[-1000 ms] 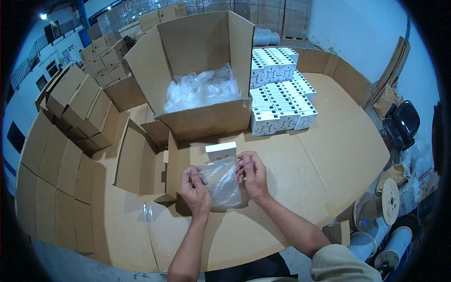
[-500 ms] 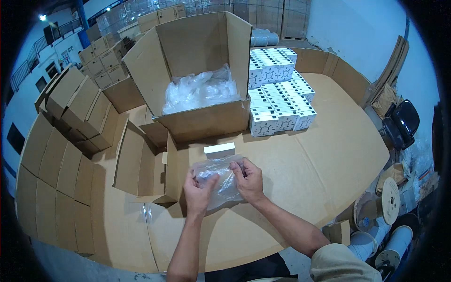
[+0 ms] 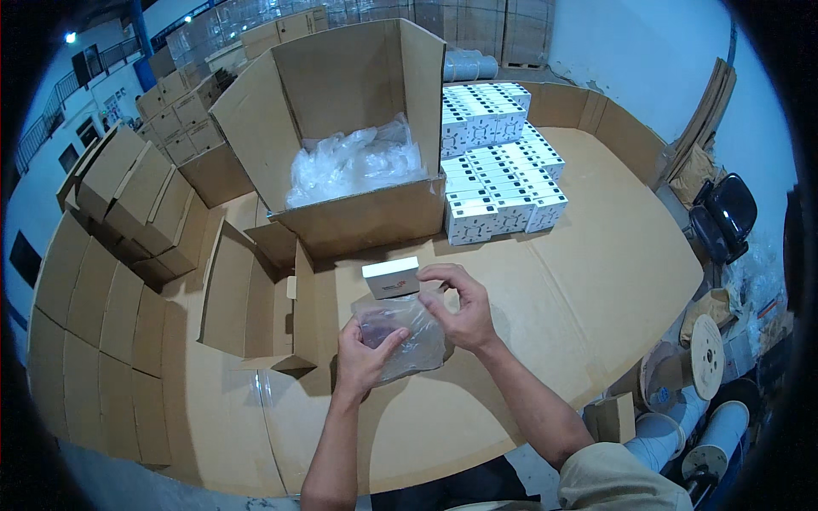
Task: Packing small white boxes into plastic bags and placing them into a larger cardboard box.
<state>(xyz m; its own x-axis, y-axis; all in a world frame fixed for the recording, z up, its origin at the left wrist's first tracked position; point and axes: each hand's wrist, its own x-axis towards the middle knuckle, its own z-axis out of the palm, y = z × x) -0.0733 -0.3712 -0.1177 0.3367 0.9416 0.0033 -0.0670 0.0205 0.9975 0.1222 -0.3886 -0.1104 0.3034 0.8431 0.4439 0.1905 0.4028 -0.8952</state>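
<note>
A clear plastic bag (image 3: 409, 341) is pinched at its left side in my left hand (image 3: 362, 356), thumb on top. The bag looks flat, with its mouth toward the far side. Just beyond it a small white box (image 3: 392, 279) is tipped up, showing a printed front face. My right hand (image 3: 464, 311) has its fingers and thumb curled at the right end of this box, closed on it. How firmly it grips is partly hidden. Left of my hands stands an open brown carton (image 3: 305, 315).
A large open carton (image 3: 358, 217) behind holds many clear plastic bags (image 3: 358, 162). To its right stand stacked white printed boxes (image 3: 503, 183). Brown cartons (image 3: 98, 349) line the table's left side. A cardboard rim (image 3: 626, 128) borders the far right; cable spools (image 3: 707, 358) stand beside the table.
My right hand has let go of the bag and moved away from me to the small white box, which now tips up. My left hand keeps the bag.
</note>
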